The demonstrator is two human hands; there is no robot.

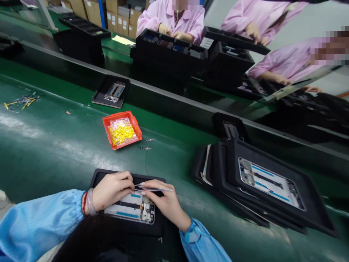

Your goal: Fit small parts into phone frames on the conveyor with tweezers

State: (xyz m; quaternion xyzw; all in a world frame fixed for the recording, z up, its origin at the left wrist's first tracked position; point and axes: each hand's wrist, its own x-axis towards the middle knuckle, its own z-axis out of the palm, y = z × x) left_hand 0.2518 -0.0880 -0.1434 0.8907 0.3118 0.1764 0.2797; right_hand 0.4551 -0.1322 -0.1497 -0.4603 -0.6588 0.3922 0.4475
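Note:
A phone frame [127,206] with blue strips and a bare circuit board lies on a black foam tray [147,231] in front of me. My right hand [163,202] pinches a pair of metal tweezers [156,189], whose tips point left over the frame's far edge. Close to those tips, my left hand [116,189] has its thumb and fingers pressed together at the frame's top edge. Whatever sits between the left fingertips is too small to make out. Dark hair covers part of the tray's near side.
Beyond my hands stands a red bin [122,145] of small yellow pieces in plastic bags. Stacked trays [308,189] with a phone frame [272,183] on top are at right. Another tray [98,95] lies on the conveyor. Co-workers in pink sleeves work opposite.

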